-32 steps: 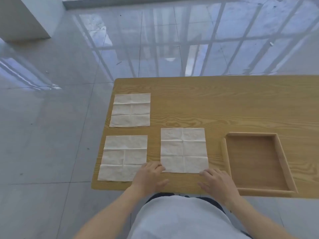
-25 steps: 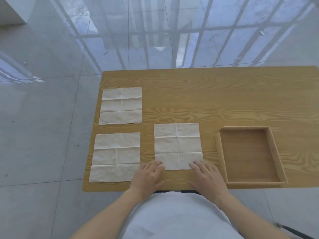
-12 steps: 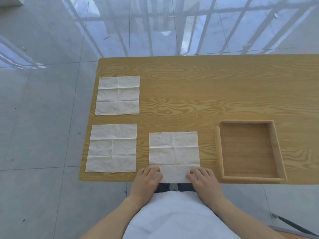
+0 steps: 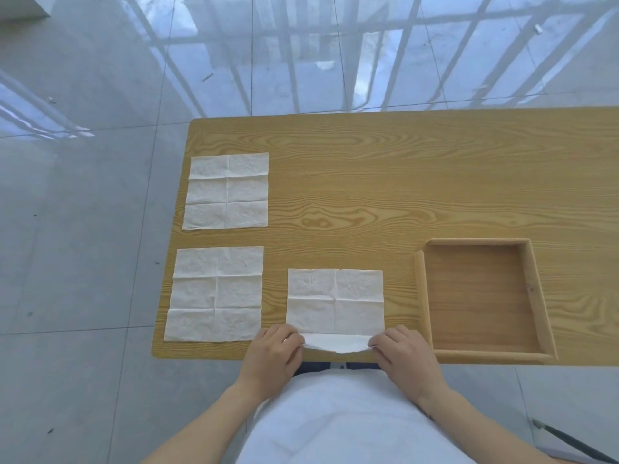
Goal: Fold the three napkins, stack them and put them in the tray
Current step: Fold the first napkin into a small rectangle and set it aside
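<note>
Person: white short-sleeve top (image 4: 341, 420), forearms bare, dark trousers (image 4: 321, 366) just visible. Left hand (image 4: 273, 358) and right hand (image 4: 405, 360) ungloved, no jewellery.

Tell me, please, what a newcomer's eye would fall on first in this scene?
Probably the two hands, left hand and right hand, pinching the near edge of the middle napkin at the table's front edge. Next, two flat napkins on the left, and the empty wooden tray on the right.

The surface (image 4: 402, 182) runs off the right edge, so its far end is unseen. Both hands' fingertips curl under the nearest napkin's (image 4: 335, 303) lifted near edge, hidden there. A dark object (image 4: 566, 442) at bottom right is too cut off to identify.
</note>
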Demonstrator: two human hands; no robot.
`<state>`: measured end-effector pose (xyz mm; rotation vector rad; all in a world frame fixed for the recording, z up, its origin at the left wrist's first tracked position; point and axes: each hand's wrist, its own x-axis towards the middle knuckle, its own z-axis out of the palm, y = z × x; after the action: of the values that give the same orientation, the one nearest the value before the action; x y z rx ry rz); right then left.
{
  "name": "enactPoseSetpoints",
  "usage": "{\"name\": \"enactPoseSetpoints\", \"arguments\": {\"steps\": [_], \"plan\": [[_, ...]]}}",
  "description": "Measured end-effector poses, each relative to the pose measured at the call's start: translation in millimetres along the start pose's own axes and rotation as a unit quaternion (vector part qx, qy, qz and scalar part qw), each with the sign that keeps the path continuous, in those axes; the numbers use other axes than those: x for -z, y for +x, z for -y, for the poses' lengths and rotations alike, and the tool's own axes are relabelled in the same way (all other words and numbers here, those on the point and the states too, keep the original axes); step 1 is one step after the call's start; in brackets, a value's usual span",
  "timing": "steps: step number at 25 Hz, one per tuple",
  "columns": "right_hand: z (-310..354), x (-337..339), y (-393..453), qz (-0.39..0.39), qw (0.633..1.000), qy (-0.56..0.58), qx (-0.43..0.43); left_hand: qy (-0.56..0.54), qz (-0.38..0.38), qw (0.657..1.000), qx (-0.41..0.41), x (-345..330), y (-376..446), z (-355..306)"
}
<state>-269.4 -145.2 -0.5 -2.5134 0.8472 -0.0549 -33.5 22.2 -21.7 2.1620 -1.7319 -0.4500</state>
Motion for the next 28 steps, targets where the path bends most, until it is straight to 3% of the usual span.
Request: {"name": "enactPoseSetpoints", "arguments": {"steps": [8, 14, 21, 28], "plan": [[-6.2, 18.1, 45.0, 0.026, 0.982, 0.089, -0.166, -0.081, -0.016, 0.988, 0.128, 12.9, 41.7, 0.9], [-14.7, 12.4, 70.5, 0.054, 0.987, 0.01, -0.152, -0.07, 0.019, 0.978, 0.196, 7.2, 57.8, 8.8], [-21.6, 4.6, 69.7, 0.021, 0.988, -0.056, -0.143, -0.043, -0.009, 0.966, 0.256, 8.3, 58.2, 15.2], [-23.6, 4.5, 75.6, 0.04, 0.994, -0.084, -0.059, 0.003, 0.064, 0.989, 0.134, 10.5, 72.5, 22.0]]}}
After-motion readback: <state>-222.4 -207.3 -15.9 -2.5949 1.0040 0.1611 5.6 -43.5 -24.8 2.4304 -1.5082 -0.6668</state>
